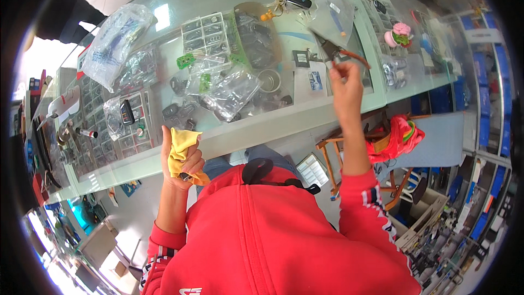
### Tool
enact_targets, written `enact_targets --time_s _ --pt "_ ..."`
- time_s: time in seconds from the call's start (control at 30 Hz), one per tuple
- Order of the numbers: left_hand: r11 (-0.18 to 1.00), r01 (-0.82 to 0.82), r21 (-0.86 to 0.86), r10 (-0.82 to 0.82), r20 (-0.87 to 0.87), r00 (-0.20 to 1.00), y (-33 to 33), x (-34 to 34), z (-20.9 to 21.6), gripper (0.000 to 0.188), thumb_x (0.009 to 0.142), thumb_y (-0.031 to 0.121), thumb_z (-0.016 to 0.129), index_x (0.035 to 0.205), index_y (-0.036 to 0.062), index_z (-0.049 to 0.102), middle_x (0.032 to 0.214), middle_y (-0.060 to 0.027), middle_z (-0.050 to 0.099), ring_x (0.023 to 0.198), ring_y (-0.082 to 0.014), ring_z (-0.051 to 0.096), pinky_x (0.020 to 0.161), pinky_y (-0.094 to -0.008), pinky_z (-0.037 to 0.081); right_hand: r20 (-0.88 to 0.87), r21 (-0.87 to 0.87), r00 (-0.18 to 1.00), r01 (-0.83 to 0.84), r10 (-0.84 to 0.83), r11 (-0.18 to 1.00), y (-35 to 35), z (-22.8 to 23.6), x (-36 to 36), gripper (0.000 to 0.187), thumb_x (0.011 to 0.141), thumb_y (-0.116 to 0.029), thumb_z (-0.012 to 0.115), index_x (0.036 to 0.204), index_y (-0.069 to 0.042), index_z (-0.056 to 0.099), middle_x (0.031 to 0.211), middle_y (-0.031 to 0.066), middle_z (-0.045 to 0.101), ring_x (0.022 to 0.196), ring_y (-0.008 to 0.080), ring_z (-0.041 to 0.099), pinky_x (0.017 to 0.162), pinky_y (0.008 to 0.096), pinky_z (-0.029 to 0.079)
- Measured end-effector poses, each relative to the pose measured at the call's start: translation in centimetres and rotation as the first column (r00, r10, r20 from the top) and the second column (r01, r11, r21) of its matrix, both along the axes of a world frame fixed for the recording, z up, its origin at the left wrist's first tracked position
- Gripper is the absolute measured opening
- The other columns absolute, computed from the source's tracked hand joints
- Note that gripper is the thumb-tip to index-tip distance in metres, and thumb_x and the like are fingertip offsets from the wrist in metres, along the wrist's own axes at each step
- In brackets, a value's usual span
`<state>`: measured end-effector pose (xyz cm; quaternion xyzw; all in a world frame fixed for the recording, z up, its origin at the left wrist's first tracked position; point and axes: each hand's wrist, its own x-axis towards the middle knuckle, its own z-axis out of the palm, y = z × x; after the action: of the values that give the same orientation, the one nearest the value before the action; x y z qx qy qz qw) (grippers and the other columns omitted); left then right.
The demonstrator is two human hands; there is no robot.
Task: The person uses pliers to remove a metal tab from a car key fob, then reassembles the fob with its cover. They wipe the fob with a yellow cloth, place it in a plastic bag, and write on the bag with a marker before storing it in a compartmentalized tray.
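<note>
In my left hand [184, 161], held in front of the glass counter's near edge, a yellow cloth [181, 150] is bunched under closed fingers. Something small and dark shows at the cloth's lower end, too little of it to name. My right hand [347, 84] reaches over the counter and pinches one handle of a pair of pliers [349, 54] with dark jaws and orange-red handles. The jaws point to the far left, above the glass. Close by lie a small dark square piece [301, 58] and a blue-and-white card [315, 80].
The glass counter [305, 123] carries clear plastic bags [226, 90], a compartment tray [204, 35], a black car key [298, 1] and another key [127, 112]. A pink flower ornament [401, 30] lies at the right. Behind my right arm stands a wooden chair [327, 155].
</note>
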<state>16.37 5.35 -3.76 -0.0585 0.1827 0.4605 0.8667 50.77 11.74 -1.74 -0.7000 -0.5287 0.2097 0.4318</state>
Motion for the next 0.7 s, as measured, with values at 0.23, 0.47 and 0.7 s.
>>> enact_targets --time_s 0.23,0.47,0.7 --pt "0.949 -0.288 -0.129 0.298 0.066 0.952 -1.8 4.0 0.6 0.056 0.087 0.052 0.039 0.115 0.0034 0.041 0.087 -0.0064 0.042 0.065 -0.0159 0.039 0.059 -0.0310 0.042 0.360 0.001 0.931 0.054 -0.050 0.999 8.5 -7.5 8.9 0.024 0.079 -0.020 0.060 0.085 0.002 0.052 0.073 0.0095 0.057 0.057 0.0162 0.056 0.051 0.0290 0.047" --pt "0.910 -0.412 -0.052 0.413 0.032 0.910 -4.3 4.5 0.5 0.053 0.087 0.052 0.038 0.109 0.0043 0.043 0.076 -0.0032 0.037 0.054 -0.0103 0.033 0.041 -0.0222 0.030 0.501 -0.151 0.865 0.074 0.012 0.986 9.6 -8.6 9.6 0.027 0.077 -0.028 0.061 0.085 -0.002 0.058 0.075 0.0096 0.061 0.067 0.0236 0.059 0.059 0.0356 0.047" --pt "0.911 -0.402 -0.086 0.392 -0.113 0.913 -4.4 3.1 0.7 0.053 0.088 0.054 0.033 0.074 0.0045 0.047 0.057 -0.0010 0.034 0.043 -0.0129 0.033 0.040 -0.0278 0.030 0.551 -0.024 0.820 -0.172 0.157 0.985 5.9 -2.1 0.1 0.021 0.076 -0.024 0.062 0.087 -0.007 0.060 0.081 0.0060 0.058 0.075 0.0248 0.055 0.069 0.0355 0.043"
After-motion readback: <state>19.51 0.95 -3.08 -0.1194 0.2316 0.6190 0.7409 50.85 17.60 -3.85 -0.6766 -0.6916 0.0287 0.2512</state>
